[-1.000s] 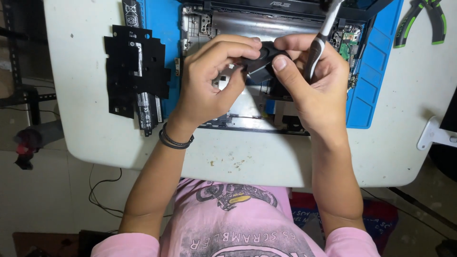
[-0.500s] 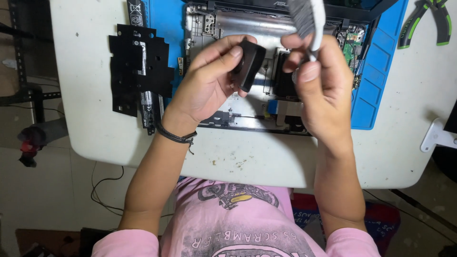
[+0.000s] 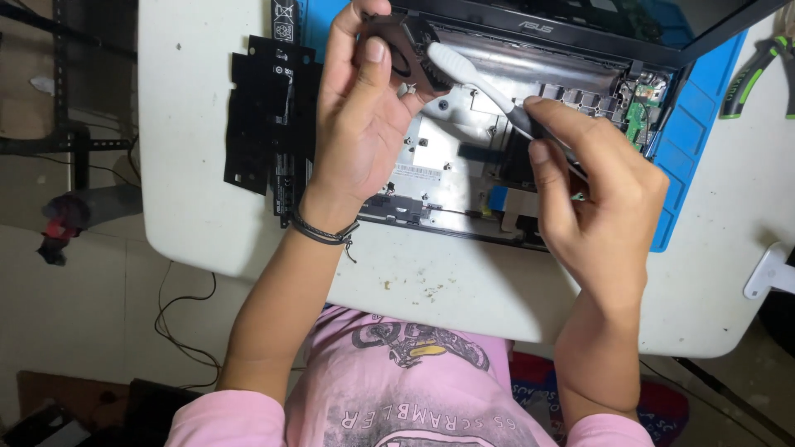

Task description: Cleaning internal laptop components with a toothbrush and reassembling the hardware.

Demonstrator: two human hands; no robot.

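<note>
Two hands are showing: the left hand (image 3: 356, 124) and the right hand (image 3: 600, 203). One black fan (image 3: 406, 50) and one white toothbrush (image 3: 484, 83) are sitting between them, one opened laptop (image 3: 530, 141) lying beneath, one pair of pliers (image 3: 749, 74) lying right of the right hand, one black panel (image 3: 265, 116) lying left of the left hand.

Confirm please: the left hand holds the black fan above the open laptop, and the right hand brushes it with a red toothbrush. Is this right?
Not quite. The head view shows the toothbrush is white, not red. The rest is right: the left hand holds the black fan above the open laptop, and the right hand brushes it.
</note>
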